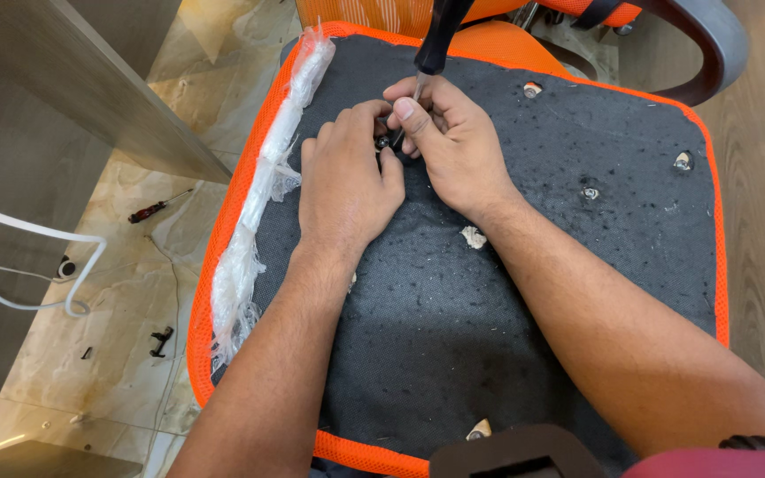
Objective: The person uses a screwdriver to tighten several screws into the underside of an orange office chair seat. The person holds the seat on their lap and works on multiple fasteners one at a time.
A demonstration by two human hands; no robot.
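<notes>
Both hands meet on the rough black felt underside of an orange-mesh seat. The left hand pinches a small round metal fitting; the right hand clamps a thin screwdriver upright on it.

Your left hand and right hand close over the small dark fitting between your fingertips, so you cannot tell its shape. The screwdriver runs off the top edge, its tip lost behind your right thumb. The dark armrest is cut by the bottom edge, and the tiny black part on the floor is too small to identify.
</notes>
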